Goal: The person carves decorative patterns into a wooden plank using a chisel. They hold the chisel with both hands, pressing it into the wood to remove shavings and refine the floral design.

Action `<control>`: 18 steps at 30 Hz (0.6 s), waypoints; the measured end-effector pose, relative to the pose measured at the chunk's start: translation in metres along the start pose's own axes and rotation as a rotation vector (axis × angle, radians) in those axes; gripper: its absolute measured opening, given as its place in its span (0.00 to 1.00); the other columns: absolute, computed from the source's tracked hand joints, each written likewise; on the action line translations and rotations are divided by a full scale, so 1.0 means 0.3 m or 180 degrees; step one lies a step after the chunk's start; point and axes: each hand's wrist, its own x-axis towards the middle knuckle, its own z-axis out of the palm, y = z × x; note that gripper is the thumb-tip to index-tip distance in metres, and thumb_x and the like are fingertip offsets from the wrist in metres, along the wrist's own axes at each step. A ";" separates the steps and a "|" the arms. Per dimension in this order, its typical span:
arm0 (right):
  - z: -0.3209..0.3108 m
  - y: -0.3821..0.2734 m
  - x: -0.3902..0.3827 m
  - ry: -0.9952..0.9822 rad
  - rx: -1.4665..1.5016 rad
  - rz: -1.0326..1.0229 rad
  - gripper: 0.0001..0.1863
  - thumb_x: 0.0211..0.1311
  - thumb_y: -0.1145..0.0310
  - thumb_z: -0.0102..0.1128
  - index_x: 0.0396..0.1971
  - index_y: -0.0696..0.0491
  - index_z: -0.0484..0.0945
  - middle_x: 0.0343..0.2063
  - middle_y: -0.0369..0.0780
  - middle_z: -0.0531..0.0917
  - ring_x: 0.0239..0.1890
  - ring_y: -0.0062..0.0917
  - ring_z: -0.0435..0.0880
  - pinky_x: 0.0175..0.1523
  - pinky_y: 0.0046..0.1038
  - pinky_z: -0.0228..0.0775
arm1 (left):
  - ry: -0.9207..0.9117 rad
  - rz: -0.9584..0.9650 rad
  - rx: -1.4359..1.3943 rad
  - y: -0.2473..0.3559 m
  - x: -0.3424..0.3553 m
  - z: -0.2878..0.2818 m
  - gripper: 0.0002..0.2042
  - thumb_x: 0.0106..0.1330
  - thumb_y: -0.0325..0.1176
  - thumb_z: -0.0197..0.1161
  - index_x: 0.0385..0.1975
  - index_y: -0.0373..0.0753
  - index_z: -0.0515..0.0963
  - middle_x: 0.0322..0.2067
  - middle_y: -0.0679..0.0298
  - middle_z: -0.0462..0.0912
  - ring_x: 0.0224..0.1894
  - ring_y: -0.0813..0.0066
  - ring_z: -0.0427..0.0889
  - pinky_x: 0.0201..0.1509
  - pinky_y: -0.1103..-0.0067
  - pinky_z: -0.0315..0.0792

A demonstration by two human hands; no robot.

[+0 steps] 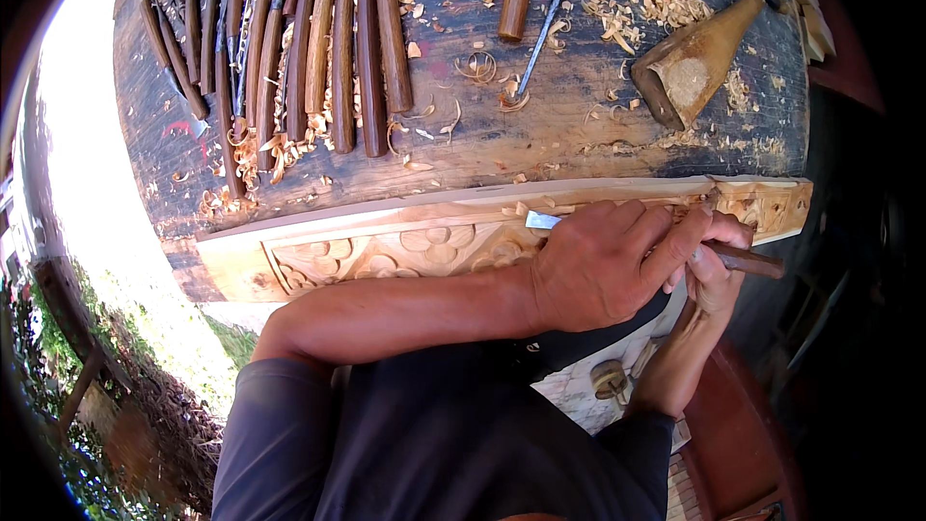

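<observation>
A long pale wooden board (231, 256) with flower shapes carved in relief lies along the near edge of the workbench. Over its right half, my left hand (603, 265) is closed, knuckles up, and a bright flat chisel blade (542, 220) juts out past it to the left. Beside it, touching, my right hand (716, 265) is wrapped round a brown wooden chisel handle (757, 260), whose end sticks out to the right. Blade and handle look like one chisel, but my hands hide the middle. The carving under my hands is covered too.
Several wooden-handled carving tools (342, 58) lie side by side at the back left of the workbench (453, 150). A thin-shafted chisel (546, 29) lies alone near the centre. A worn wooden mallet (696, 63) rests at the back right. Curled shavings (675, 8) are scattered about.
</observation>
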 end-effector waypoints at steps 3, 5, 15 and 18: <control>-0.001 0.016 -0.072 0.0269 0.0103 0.0051 0.13 0.68 0.69 0.70 0.46 0.60 0.80 0.35 0.47 0.85 0.26 0.28 0.83 0.30 0.30 0.80 | -0.0018 0.0144 0.0081 0.002 0.004 -0.010 0.27 0.64 0.32 0.70 0.65 0.35 0.82 0.30 0.66 0.80 0.27 0.70 0.80 0.30 0.73 0.72; 0.006 0.014 -0.122 0.0618 0.0087 0.0143 0.12 0.67 0.70 0.70 0.45 0.58 0.81 0.38 0.44 0.84 0.33 0.26 0.83 0.40 0.30 0.79 | 0.0035 0.0268 0.0060 0.002 0.008 -0.009 0.25 0.65 0.33 0.69 0.64 0.35 0.83 0.30 0.68 0.79 0.27 0.73 0.78 0.30 0.74 0.69; 0.026 0.089 -0.311 0.1483 -0.0157 -0.0027 0.12 0.67 0.68 0.67 0.47 0.57 0.82 0.42 0.38 0.83 0.44 0.23 0.82 0.56 0.32 0.75 | -0.0252 0.0834 -0.0032 -0.003 -0.020 0.025 0.24 0.67 0.39 0.69 0.60 0.34 0.83 0.31 0.68 0.80 0.29 0.75 0.79 0.31 0.76 0.70; 0.054 0.112 -0.337 0.1507 -0.0413 -0.0122 0.15 0.66 0.70 0.70 0.51 0.57 0.81 0.43 0.39 0.84 0.44 0.22 0.82 0.56 0.31 0.76 | -0.0352 0.0761 -0.0040 0.005 -0.025 0.015 0.28 0.66 0.48 0.71 0.60 0.35 0.83 0.30 0.68 0.80 0.26 0.74 0.79 0.28 0.75 0.70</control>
